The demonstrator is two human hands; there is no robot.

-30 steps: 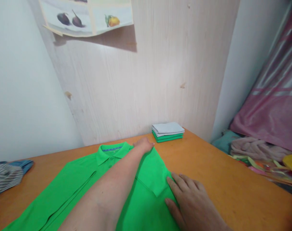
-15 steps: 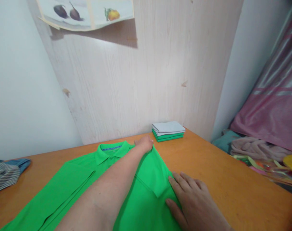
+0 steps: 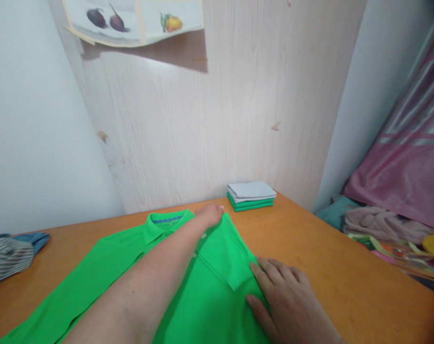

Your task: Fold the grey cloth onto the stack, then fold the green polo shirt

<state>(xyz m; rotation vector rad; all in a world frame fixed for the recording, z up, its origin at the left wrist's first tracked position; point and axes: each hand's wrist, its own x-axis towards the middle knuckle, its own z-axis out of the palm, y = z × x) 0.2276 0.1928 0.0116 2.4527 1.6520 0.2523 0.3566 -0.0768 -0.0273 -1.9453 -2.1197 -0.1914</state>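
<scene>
- Shirt [image 3: 202, 291], bright green, spread over the lower left and lower centre of the frame, collar [image 3: 152, 232] up near mid-frame.
- Left hand [image 3: 210, 215], and it's right at the far shoulder, just right of the collar! Fingers curl down over the green, but their tips are hidden, so whether they pinch cloth I cannot tell.
- Right hand [image 3: 283, 296], lower right: spread loose and flat, thumb set apart, fingertips resting on the shirt's right edge, nothing gripped.
- Between them, one sleeve [image 3: 222, 258] lies folded in over the body, its corner pointing down toward the thumb.
- Good work here, I'd judge, means keeping that edge taut from hand to hand, so the fold runs straight from shoulder to fingertips.
- Light palm on the right, please: press, don't drag, or the sleeve's corner may skew and ripple.
- Watch that left forearm, slung right across the front; best held high, since a brush could ruck the cloth beneath.
- Beyond, right of centre, a neat stack [image 3: 252, 197], grey over green, sits on the orange surface [image 3: 320, 258]; striped cloth [image 3: 9, 258] lies at the left edge, well apart.
</scene>
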